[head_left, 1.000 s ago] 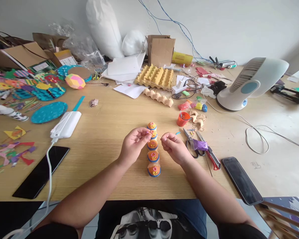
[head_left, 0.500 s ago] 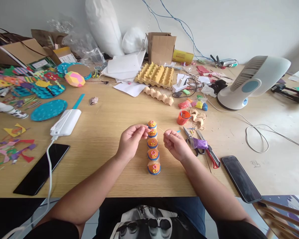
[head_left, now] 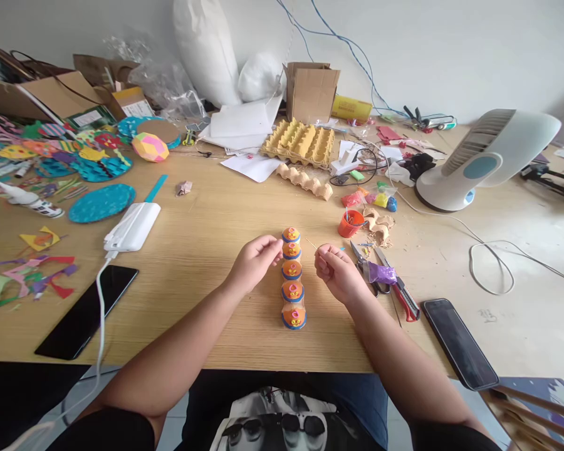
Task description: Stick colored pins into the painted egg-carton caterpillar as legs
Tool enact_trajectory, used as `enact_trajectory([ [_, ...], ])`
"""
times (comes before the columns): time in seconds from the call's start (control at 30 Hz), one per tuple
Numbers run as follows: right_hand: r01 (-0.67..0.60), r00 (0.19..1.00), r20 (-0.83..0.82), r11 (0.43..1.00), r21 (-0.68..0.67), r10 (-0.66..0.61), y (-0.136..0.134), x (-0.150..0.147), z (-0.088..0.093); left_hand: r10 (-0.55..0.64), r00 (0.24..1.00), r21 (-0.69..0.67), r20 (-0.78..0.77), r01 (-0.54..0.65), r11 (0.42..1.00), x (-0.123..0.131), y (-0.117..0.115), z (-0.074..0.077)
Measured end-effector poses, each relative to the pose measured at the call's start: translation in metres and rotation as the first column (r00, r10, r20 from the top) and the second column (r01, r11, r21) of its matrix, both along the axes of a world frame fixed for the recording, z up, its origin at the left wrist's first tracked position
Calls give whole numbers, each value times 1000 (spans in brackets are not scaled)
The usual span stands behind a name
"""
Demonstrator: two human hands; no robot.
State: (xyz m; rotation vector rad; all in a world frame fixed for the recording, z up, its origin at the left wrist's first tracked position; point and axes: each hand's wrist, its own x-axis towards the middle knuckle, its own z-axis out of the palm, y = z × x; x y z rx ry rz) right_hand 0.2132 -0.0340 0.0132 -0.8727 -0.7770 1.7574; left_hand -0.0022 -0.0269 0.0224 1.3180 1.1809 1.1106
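Observation:
A row of several orange domes, an egg-carton strip (head_left: 292, 270), stands lengthwise in front of me; the domes have blue rims, small yellow dots and pink loops. My left hand (head_left: 257, 262) is closed in a pinch at the left side of the strip's far end. What its fingertips hold, if anything, is too small to make out. My right hand (head_left: 334, 269) is closed on a thin toothpick (head_left: 311, 243), which points up and left toward the far domes. The hand itself is just right of the strip, apart from it.
Right of my right hand lie scissors (head_left: 356, 253), a purple packet (head_left: 380, 273), a red cutter (head_left: 407, 299) and a phone (head_left: 459, 343). Beyond are a red cup (head_left: 350, 223), clay bags and a fan (head_left: 484, 160). At left are a power bank (head_left: 134, 228) and another phone (head_left: 87, 313).
The camera view has shifted slightly, so the table's things sit a little farther right. My left fingertips have drawn slightly away from the far domes. The right hand keeps the toothpick.

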Motion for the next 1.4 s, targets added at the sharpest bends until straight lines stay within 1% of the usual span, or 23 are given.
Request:
enact_trajectory([
  [0.07,-43,999,10,999,-16,43,1,3,0,-121,977,-25,-174,119,993,-5,2,-1],
  [0.13,-119,992,28,992,-50,121,1,6,2,-200,953,-101,-226,181,978,-9,3,-2],
  [0.2,-195,979,45,977,-91,200,0,9,5,-236,954,-203,-184,198,959,-9,2,-2],
  [0.3,-267,962,29,954,-134,273,-2,11,8,-238,967,-331,-88,197,923,-6,1,0],
  [0.37,-289,956,2,947,-142,293,-3,11,9,-226,974,-378,-29,199,904,-2,-1,2],
  [0.43,-285,958,-10,948,-140,287,-4,10,9,-218,976,-397,27,210,893,1,-2,4],
  [0.57,-257,966,-18,960,-108,256,-5,7,9,-196,978,-362,72,209,909,4,-2,5],
  [0.7,-220,975,-36,973,-65,218,-5,4,5,-168,985,-303,44,173,937,4,0,2],
  [0.83,-189,981,-28,982,9,189,0,-3,-1,-126,991,-205,33,130,970,3,4,-2],
  [0.9,-164,986,-26,985,47,165,4,-8,-5,-84,995,-181,59,93,979,4,6,-6],
  [1.0,-126,991,-30,987,95,130,12,-13,-11,-19,990,-154,138,41,987,6,10,-13],
  [1.13,-71,997,-14,990,118,74,19,-12,-14,43,981,-88,188,-27,996,5,14,-20],
  [1.27,-1,1000,2,995,103,0,18,-5,-10,116,958,-92,261,-95,991,2,16,-18],
  [1.4,39,999,14,991,126,-41,10,-3,-3,102,947,-124,306,-66,990,2,14,-10],
])
